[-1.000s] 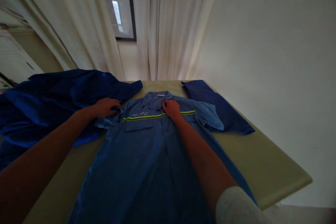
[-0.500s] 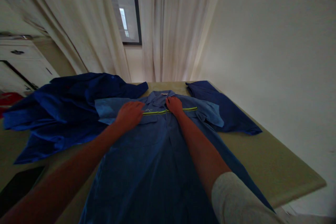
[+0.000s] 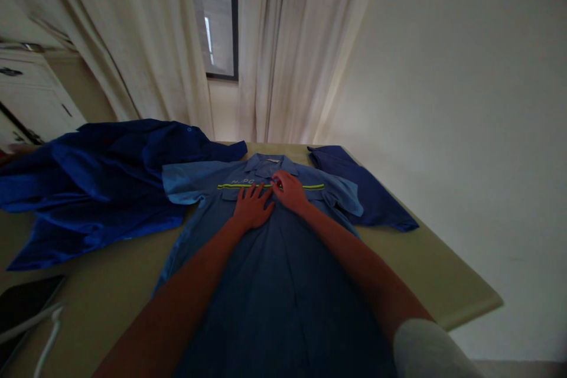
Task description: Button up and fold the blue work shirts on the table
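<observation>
A grey-blue short-sleeved work shirt [image 3: 248,271] lies front up, collar away from me, with a yellow stripe and pale letters across its chest. Its lower end runs out of view. My left hand [image 3: 253,208] rests on the chest just below the stripe, palm down and fingers spread. Beside it, my right hand [image 3: 290,192] pinches the shirt's front opening below the collar. A small dark spot shows at the fingertips, too small to name.
A crumpled dark blue garment [image 3: 101,177] lies to the left, and a folded navy garment [image 3: 363,189] to the right. A dark flat device [image 3: 31,295] and a white cable [image 3: 31,322] are at the near left. Behind the table [image 3: 452,283] hang curtains [image 3: 305,53]; a wall [image 3: 465,130] stands right.
My left hand has moved right and come down flat, fingers spread, beside my right hand. My right hand has shifted slightly down the shirt's front. The view has shifted, and the cable has come into sight.
</observation>
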A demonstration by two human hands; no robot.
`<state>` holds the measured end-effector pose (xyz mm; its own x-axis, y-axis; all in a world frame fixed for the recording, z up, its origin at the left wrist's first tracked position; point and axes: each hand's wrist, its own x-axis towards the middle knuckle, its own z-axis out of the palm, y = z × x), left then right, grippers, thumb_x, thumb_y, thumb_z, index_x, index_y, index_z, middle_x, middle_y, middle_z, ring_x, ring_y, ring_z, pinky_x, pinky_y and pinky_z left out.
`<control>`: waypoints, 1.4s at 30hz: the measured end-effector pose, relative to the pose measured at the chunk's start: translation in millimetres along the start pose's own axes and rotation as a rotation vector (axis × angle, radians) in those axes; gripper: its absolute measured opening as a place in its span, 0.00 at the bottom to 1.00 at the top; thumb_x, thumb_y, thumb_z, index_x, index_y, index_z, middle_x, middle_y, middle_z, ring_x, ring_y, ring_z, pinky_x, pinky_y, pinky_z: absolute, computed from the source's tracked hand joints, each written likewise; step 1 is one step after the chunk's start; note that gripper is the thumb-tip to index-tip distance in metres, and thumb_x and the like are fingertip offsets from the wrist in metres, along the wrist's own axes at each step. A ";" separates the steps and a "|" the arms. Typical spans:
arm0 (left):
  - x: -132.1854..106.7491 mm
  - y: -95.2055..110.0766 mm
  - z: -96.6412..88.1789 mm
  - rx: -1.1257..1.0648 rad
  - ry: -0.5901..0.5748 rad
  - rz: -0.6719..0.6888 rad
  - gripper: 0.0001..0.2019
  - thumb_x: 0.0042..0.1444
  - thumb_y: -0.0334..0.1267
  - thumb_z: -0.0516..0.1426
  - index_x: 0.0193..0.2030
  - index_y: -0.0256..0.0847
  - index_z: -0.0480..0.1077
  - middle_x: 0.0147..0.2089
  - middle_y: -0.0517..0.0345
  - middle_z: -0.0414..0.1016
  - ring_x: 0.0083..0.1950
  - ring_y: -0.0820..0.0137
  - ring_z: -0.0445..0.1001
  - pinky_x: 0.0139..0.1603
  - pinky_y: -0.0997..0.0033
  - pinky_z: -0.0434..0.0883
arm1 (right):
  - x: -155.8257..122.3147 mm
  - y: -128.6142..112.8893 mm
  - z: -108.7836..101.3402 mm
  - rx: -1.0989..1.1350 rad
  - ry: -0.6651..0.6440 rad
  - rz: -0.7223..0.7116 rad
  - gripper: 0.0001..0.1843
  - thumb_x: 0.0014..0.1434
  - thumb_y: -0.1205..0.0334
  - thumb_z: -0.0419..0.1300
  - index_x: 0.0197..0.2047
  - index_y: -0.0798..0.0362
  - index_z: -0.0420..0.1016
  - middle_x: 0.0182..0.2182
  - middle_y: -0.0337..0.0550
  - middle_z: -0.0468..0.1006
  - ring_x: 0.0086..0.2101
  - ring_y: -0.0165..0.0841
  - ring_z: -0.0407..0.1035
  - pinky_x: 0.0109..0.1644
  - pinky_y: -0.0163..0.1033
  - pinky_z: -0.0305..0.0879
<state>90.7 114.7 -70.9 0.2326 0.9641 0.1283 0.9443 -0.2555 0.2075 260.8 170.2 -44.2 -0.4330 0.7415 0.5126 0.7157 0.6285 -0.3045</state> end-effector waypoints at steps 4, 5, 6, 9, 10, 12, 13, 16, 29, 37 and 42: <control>-1.5 9.1 4.8 -0.076 0.085 -0.003 0.25 0.68 0.46 0.51 0.71 0.54 0.65 0.78 0.46 0.55 0.78 0.40 0.51 0.72 0.24 0.46 | -50.7 -10.5 -16.2 -0.007 -0.171 0.102 0.05 0.67 0.62 0.62 0.45 0.52 0.76 0.42 0.44 0.79 0.41 0.34 0.72 0.47 0.37 0.67; -3.2 11.7 4.8 -0.099 0.122 0.030 0.24 0.67 0.43 0.52 0.69 0.53 0.68 0.78 0.47 0.56 0.77 0.41 0.52 0.72 0.24 0.46 | -60.7 -9.7 -18.7 -0.007 -0.192 0.112 0.05 0.67 0.62 0.62 0.45 0.52 0.77 0.42 0.44 0.79 0.42 0.35 0.73 0.49 0.38 0.67; -4.8 14.0 4.2 -0.123 0.155 0.087 0.23 0.66 0.40 0.53 0.66 0.53 0.71 0.77 0.48 0.58 0.77 0.44 0.53 0.74 0.26 0.45 | -68.3 -8.3 -20.5 0.002 -0.205 0.111 0.05 0.67 0.62 0.63 0.44 0.52 0.78 0.43 0.45 0.79 0.44 0.35 0.73 0.51 0.38 0.67; -7.1 20.0 0.9 -0.207 0.215 0.235 0.15 0.64 0.36 0.55 0.53 0.50 0.79 0.70 0.52 0.69 0.72 0.54 0.62 0.77 0.40 0.49 | -77.1 -4.2 -21.7 0.010 -0.230 0.075 0.06 0.66 0.63 0.64 0.46 0.52 0.80 0.44 0.45 0.80 0.47 0.35 0.74 0.54 0.37 0.67; -6.3 21.8 0.3 -0.240 0.224 0.225 0.12 0.65 0.37 0.55 0.48 0.49 0.80 0.66 0.52 0.73 0.69 0.56 0.66 0.75 0.44 0.54 | -76.8 -3.8 -21.1 -0.011 -0.234 0.061 0.06 0.67 0.63 0.64 0.47 0.52 0.80 0.45 0.46 0.81 0.47 0.35 0.74 0.54 0.37 0.67; -2.5 24.9 0.6 -0.305 0.220 0.123 0.11 0.66 0.41 0.55 0.43 0.46 0.80 0.57 0.51 0.79 0.61 0.57 0.71 0.67 0.50 0.64 | -75.3 -4.9 -19.5 -0.082 -0.238 0.036 0.07 0.68 0.62 0.62 0.47 0.52 0.80 0.45 0.47 0.81 0.47 0.36 0.74 0.54 0.37 0.67; 0.1 26.4 1.5 -0.340 0.201 0.067 0.11 0.67 0.41 0.55 0.42 0.45 0.79 0.53 0.51 0.80 0.57 0.57 0.74 0.62 0.53 0.68 | -74.8 -6.3 -19.0 -0.123 -0.242 0.017 0.08 0.69 0.61 0.61 0.47 0.52 0.81 0.45 0.48 0.81 0.47 0.37 0.73 0.54 0.38 0.67; 6.9 30.9 5.7 -0.449 0.122 -0.047 0.12 0.69 0.39 0.52 0.42 0.42 0.77 0.45 0.50 0.82 0.48 0.60 0.78 0.52 0.59 0.71 | -75.4 -12.1 -19.7 -0.234 -0.241 -0.030 0.12 0.72 0.61 0.56 0.47 0.52 0.81 0.45 0.50 0.80 0.46 0.38 0.73 0.54 0.40 0.66; 5.9 32.6 11.6 -0.729 0.246 -0.003 0.10 0.69 0.39 0.51 0.41 0.41 0.72 0.41 0.52 0.81 0.44 0.62 0.79 0.49 0.63 0.72 | -74.0 -13.2 -23.0 -0.248 -0.208 0.020 0.16 0.74 0.58 0.52 0.47 0.52 0.81 0.44 0.50 0.80 0.45 0.39 0.73 0.55 0.42 0.65; 7.8 28.7 7.8 -0.814 0.274 0.041 0.13 0.67 0.42 0.51 0.38 0.40 0.74 0.38 0.54 0.80 0.41 0.64 0.77 0.47 0.66 0.73 | -74.1 -14.3 -25.1 -0.303 -0.140 0.157 0.19 0.75 0.50 0.53 0.45 0.52 0.81 0.43 0.49 0.81 0.45 0.38 0.73 0.54 0.40 0.63; 5.4 27.9 11.5 -0.697 0.241 0.062 0.13 0.68 0.35 0.49 0.48 0.39 0.75 0.46 0.50 0.82 0.47 0.63 0.79 0.53 0.64 0.73 | -70.0 -22.1 -30.8 -0.315 -0.081 0.182 0.20 0.75 0.49 0.52 0.44 0.53 0.79 0.44 0.49 0.80 0.47 0.38 0.72 0.55 0.39 0.62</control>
<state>121.0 113.6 -75.6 0.1474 0.9239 0.3531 0.5451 -0.3738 0.7504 292.2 97.2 -48.6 -0.3160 0.8587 0.4034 0.9131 0.3907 -0.1165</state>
